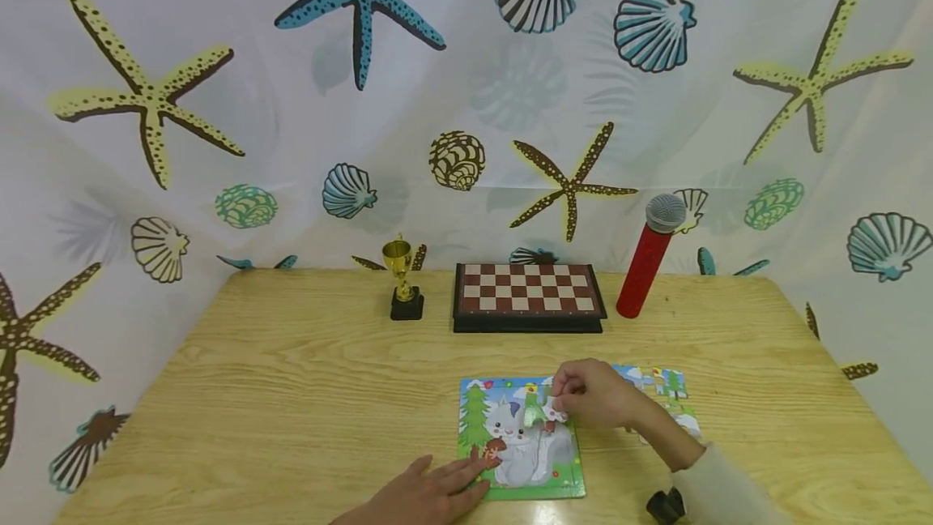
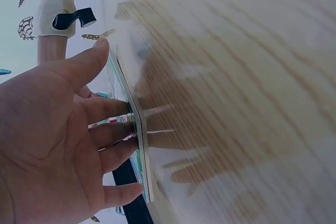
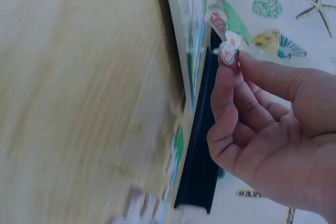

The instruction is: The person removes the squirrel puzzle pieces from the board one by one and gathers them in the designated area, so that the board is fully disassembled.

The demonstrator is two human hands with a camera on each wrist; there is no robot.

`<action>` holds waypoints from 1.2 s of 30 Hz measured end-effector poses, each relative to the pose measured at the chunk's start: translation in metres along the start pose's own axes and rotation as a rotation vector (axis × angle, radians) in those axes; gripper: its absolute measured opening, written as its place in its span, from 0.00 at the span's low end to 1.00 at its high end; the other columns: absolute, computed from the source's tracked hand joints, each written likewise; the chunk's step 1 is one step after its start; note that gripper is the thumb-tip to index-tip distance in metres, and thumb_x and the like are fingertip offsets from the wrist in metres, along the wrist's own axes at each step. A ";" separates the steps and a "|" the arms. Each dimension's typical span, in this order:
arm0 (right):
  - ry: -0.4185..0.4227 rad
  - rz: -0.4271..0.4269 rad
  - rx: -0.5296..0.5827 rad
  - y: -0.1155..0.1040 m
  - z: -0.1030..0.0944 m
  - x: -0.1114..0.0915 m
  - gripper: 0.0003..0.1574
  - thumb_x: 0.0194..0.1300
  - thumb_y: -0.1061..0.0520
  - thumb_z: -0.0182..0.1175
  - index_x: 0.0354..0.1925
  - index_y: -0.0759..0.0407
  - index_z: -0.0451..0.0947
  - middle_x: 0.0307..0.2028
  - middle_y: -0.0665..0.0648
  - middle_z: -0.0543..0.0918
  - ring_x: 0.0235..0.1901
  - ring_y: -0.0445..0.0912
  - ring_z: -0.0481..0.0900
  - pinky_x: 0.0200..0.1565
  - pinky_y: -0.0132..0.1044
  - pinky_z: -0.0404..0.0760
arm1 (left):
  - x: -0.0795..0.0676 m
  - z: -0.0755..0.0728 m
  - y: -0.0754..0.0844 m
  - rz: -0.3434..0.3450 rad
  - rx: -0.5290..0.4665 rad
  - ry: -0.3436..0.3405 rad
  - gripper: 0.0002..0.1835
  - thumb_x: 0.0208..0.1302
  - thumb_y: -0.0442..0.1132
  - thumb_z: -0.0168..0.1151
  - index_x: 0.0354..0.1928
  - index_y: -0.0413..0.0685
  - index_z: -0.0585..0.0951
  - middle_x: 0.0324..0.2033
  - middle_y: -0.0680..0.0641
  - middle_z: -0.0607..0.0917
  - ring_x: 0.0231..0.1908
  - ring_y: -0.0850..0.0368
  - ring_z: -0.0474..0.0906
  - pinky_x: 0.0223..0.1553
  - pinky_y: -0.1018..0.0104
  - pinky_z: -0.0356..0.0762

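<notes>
A squirrel jigsaw puzzle [image 1: 521, 460] lies in its flat board on the table, with a gap in the picture at its upper right. My right hand [image 1: 594, 395] pinches a puzzle piece [image 3: 229, 46] between thumb and index finger, over that upper right part of the board. In the right wrist view the piece shows white, pink and green. My left hand [image 1: 430, 492] rests its straight fingers on the lower left of the puzzle. Seen from the left wrist, those fingers [image 2: 113, 132] reach over the edge of the board.
Several loose puzzle pieces [image 1: 674, 383] lie right of the board, partly behind my right forearm. Along the back stand a gold trophy cup [image 1: 401, 270], a chessboard box [image 1: 529, 298] and a red microphone [image 1: 645, 266]. A patterned cloth [image 1: 277, 136] hangs behind the table [image 1: 291, 379].
</notes>
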State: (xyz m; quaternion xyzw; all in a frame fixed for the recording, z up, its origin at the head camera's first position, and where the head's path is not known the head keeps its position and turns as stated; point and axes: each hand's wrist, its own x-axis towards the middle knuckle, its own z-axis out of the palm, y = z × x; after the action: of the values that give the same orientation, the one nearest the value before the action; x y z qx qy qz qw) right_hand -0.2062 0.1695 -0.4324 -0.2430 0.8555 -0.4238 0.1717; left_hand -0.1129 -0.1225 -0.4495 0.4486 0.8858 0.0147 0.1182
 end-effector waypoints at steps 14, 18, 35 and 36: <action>0.031 0.045 -0.050 0.025 -0.038 -0.022 0.04 0.64 0.63 0.59 0.33 0.64 0.75 0.22 0.58 0.79 0.21 0.40 0.71 0.26 0.29 0.69 | 0.000 0.000 0.002 -0.021 0.010 -0.018 0.33 0.67 0.66 0.42 0.66 0.56 0.70 0.71 0.54 0.62 0.68 0.60 0.64 0.53 0.47 0.72; 0.033 0.073 -0.072 0.029 -0.041 -0.025 0.03 0.63 0.64 0.59 0.33 0.64 0.76 0.22 0.56 0.80 0.22 0.42 0.73 0.26 0.30 0.71 | 0.000 -0.001 0.002 -0.021 0.004 -0.021 0.33 0.67 0.65 0.43 0.66 0.56 0.70 0.71 0.54 0.63 0.67 0.59 0.64 0.53 0.47 0.72; 0.143 0.187 -0.232 0.027 -0.025 -0.020 0.07 0.53 0.67 0.67 0.24 0.60 0.79 0.20 0.51 0.78 0.21 0.40 0.71 0.24 0.32 0.71 | 0.000 0.003 0.002 -0.003 -0.005 0.015 0.35 0.68 0.67 0.38 0.67 0.53 0.69 0.71 0.52 0.63 0.68 0.56 0.64 0.52 0.46 0.73; 0.151 0.202 -0.237 0.026 -0.024 -0.020 0.07 0.53 0.67 0.67 0.24 0.59 0.79 0.20 0.51 0.78 0.21 0.41 0.71 0.24 0.32 0.71 | 0.000 0.003 0.003 -0.006 -0.014 0.013 0.36 0.67 0.67 0.38 0.67 0.53 0.69 0.71 0.52 0.63 0.68 0.56 0.64 0.52 0.45 0.73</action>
State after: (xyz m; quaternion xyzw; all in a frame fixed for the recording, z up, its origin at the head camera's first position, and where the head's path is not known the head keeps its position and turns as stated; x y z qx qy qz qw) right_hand -0.2090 0.2098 -0.4380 -0.1421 0.9300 -0.3174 0.1189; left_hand -0.1102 -0.1210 -0.4524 0.4449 0.8878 0.0235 0.1158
